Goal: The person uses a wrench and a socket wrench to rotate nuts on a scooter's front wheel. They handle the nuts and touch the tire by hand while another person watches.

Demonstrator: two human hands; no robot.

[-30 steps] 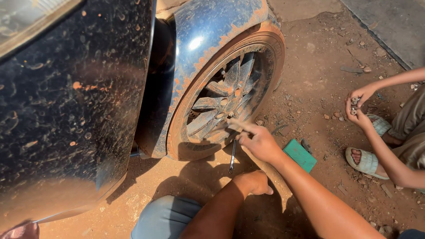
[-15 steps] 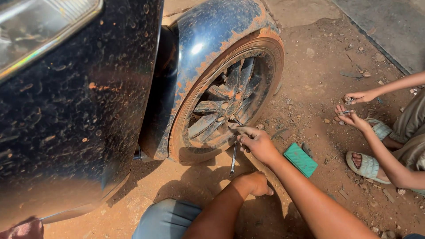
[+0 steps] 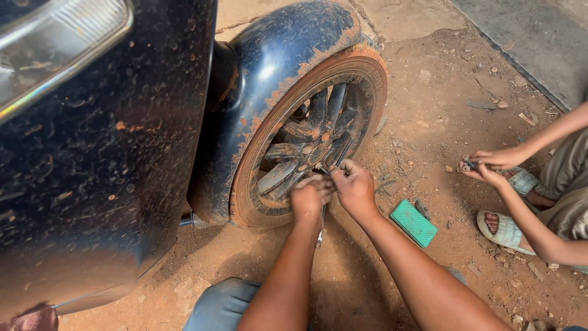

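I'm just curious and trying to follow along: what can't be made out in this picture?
Head view only:
- Where the thin metal wrench meets the muddy spoked wheel: hidden by the left hand and right hand.
- The small item in another person's hands: too small.
- That person's body: cut off by the right edge.
- The small dark piece beside the flat green case: too small to identify.
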